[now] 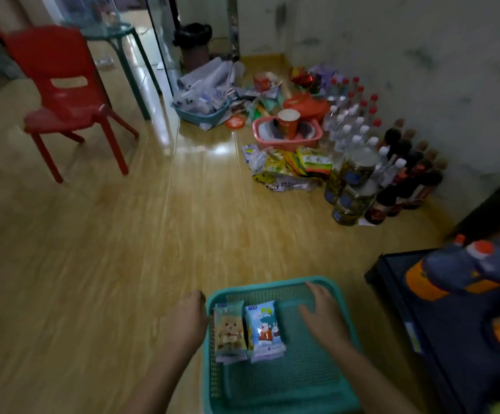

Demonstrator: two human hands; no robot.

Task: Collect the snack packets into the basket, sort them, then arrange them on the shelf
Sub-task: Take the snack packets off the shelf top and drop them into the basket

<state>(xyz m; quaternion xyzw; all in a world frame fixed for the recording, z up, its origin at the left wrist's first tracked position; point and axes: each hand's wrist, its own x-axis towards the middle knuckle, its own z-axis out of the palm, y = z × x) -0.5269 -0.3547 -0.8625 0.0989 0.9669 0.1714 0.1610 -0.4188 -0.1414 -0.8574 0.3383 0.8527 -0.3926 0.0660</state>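
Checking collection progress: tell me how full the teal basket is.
Mostly empty: a green packet and a blue packet lie in the basket; bare mesh elsewhere.

On the flat white-and-yellow bag (281, 184) at the near edge of the floor pile, at one o'clock from the teal basket (272, 282), dark capitals read roughly "ICE D"; the rest is blurred. The small blue tags atop the green packet (230, 333) and the blue packet (265, 331) are illegible.

The basket (275, 282) sits on the floor (123, 249), nearest the person. The left packet (230, 330) and right packet (265, 330) lie side by side in its left half. The left hand (189, 318) is at its left rim and the right hand (323, 315) over its far right part. The shelf (440, 339) stands to the right. Ahead by the wall lie a heap of packets (290, 165), jars (353, 186) and bottles (353, 121). The chair (63, 85) stands far left.
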